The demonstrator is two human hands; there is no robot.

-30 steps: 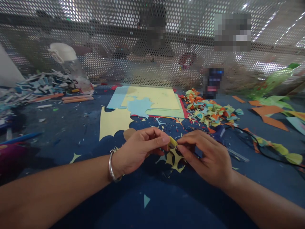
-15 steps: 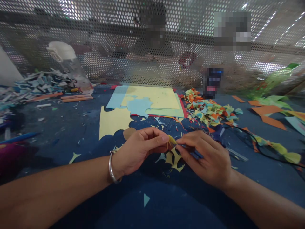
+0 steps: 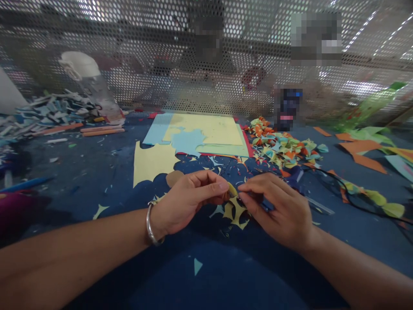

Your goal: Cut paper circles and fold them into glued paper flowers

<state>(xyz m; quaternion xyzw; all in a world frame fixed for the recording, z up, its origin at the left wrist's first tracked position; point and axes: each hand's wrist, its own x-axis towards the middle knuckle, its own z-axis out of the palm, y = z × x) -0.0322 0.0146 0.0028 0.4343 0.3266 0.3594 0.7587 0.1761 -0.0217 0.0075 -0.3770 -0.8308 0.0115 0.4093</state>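
My left hand, with a silver bangle at the wrist, pinches a small curved yellow paper piece between thumb and fingers. Just right of that piece, my right hand has its thumb and index fingertips slightly apart, with nothing visible between them. Something blue shows beneath the right palm; I cannot make out what it is or whether it is touched. Below the fingers lie yellow paper offcuts with curved edges. A larger yellow sheet with scalloped cut-outs lies beyond the left hand.
Stacked coloured sheets lie against a perforated metal screen. Small folded paper pieces are heaped at right, near a black cord. A bottle and a pile of paper strips stand left. A person sits behind the screen.
My right fingertips have come off the yellow paper piece and parted a little. My left hand keeps its pinch on it. The whole view has shifted slightly.
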